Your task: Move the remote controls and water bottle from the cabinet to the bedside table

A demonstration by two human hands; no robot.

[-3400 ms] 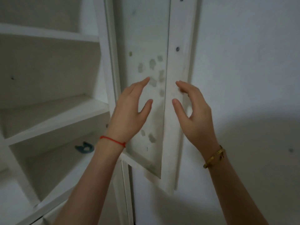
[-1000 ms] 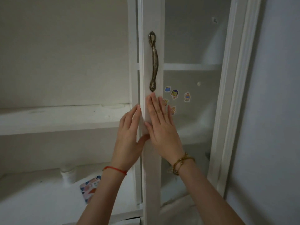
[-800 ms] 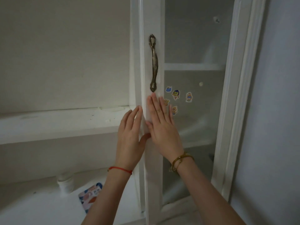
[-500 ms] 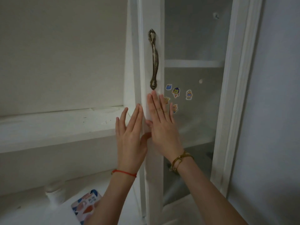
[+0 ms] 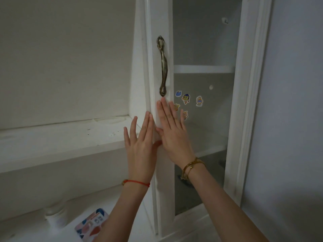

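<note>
The white cabinet's glass door (image 5: 162, 172) stands in the middle of the view with an ornate metal handle (image 5: 162, 65). My right hand (image 5: 172, 133) lies flat, fingers spread, on the door frame just below the handle. My left hand (image 5: 140, 145) is open beside it, fingers up, at the door's left edge, its thumb touching the frame. Neither hand holds anything. No remote control or water bottle is in view.
To the left, open white shelves (image 5: 61, 137). On the lower shelf sit a small white jar (image 5: 56, 217) and a colourful patterned flat item (image 5: 92, 224). Cartoon stickers (image 5: 186, 99) dot the glass. A plain wall (image 5: 293, 119) is at the right.
The door swung from open to nearly shut under both palms. Over the last second the left hand slid down and left off the frame, its fingers spreading.
</note>
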